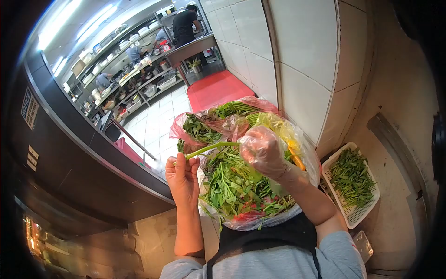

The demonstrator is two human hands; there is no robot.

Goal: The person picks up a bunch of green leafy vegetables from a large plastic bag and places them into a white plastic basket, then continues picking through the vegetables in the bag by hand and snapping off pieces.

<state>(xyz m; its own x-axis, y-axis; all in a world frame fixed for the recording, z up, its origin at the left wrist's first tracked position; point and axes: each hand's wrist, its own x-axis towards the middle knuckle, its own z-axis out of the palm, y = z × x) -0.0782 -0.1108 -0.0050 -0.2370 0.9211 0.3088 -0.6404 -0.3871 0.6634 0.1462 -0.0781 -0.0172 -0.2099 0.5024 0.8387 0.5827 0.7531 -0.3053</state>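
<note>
Curving slender pale-green stem

Strong fisheye curvature, black vignette in every corner, white glare from ceiling strip lights at upper left, evenly bright wall tiles, soft sheen on the gloved right hand, murky dim lower left, sharp centre, distant kitchen small and slightly soft

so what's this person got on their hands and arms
The right hand is covered by a loose, clear, crinkled plastic glove that reaches just past the wrist. The left hand has no glove, and no ring or watch shows. Both forearms are uncovered; grey-blue sleeves cover only the upper arms, under a dark apron with thin straps.
</note>
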